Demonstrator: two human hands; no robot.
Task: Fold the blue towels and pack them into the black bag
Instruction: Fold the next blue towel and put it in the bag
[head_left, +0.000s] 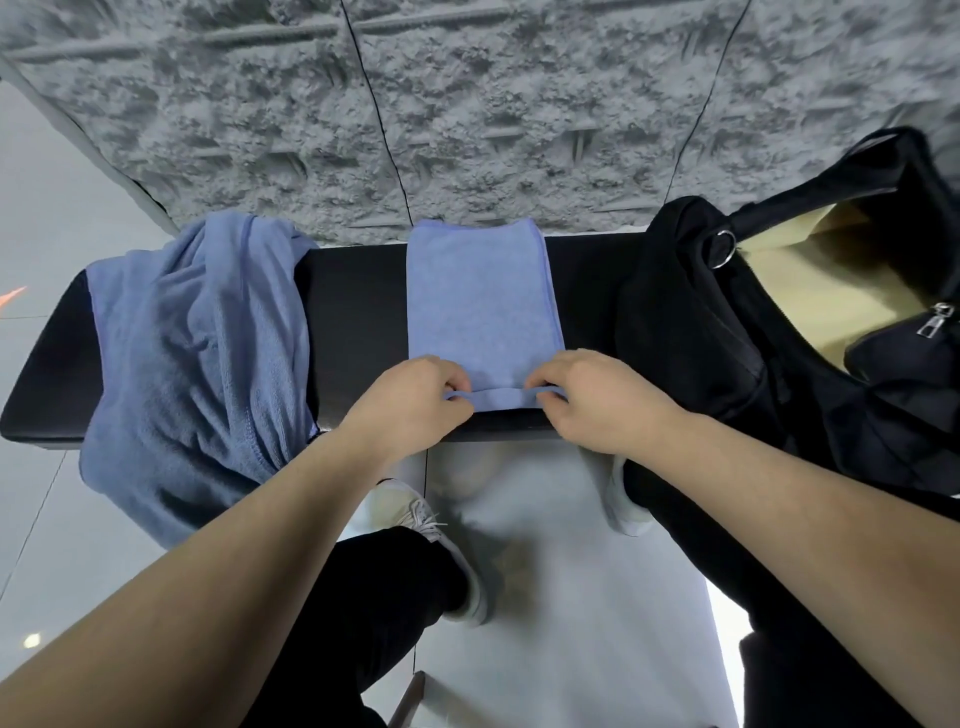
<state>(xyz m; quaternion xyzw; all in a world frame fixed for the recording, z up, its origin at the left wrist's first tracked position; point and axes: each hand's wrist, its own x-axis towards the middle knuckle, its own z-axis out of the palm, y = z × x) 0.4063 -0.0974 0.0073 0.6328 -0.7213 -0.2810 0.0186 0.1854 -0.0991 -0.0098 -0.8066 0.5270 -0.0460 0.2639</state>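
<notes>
A folded blue towel (483, 301) lies flat as a narrow strip across the middle of the black bench (353, 322). My left hand (410, 402) pinches its near left corner and my right hand (597, 397) pinches its near right corner, with the near edge turned up a little between them. A crumpled blue towel (197, 364) is heaped on the bench's left end and hangs over its front edge. The black bag (727, 332) sits at the right, its mouth open and showing a tan lining (810, 291).
A grey textured wall (467, 114) runs directly behind the bench. Pale tiled floor (545, 571) lies below, with my shoes (431, 525) and dark trouser legs near the bench's front edge. The bag's strap and metal ring (723, 248) stand up at the right.
</notes>
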